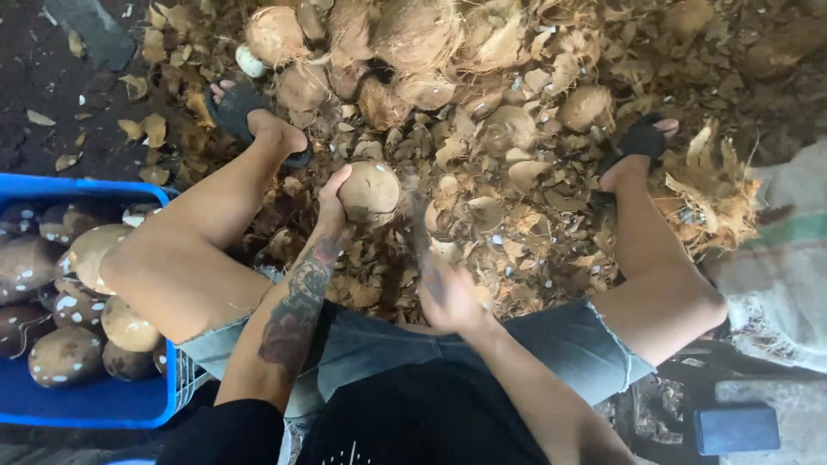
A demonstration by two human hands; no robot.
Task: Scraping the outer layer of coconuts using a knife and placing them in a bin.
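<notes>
Right hand is motion-blurred; it is closed around the handle of a knife, but the single fingers can't be separated. Blade is a grey smear, edge and tip hard to make out; the handle is hidden inside the fist. Left hand shows mostly its back and thumb; the fingers wrap behind the peeled coconut and are hidden by it. Both arms are cut off at the bottom edge.

Coconut sits at frame centre, slightly toward 11 o'clock, held up above the husk litter. Thumb lies on its 9 o'clock side, palm under it at 7 o'clock; grip is closed on the nut. Knife blade is just beside the nut at its 3 o'clock side; contact can't be told because of blur.

Coconut is near round, no clear long axis. Knife's long axis runs about 6 to 12 o'clock, handle low, blade pointing up-frame toward the husk pile.

Blue crate at 8 o'clock holds more peeled coconuts, partly hidden by the left knee and cut by the frame edge. Unhusked coconuts lie at 12 o'clock. Feet in black sandals rest on the husks at 10 and 2 o'clock.
</notes>
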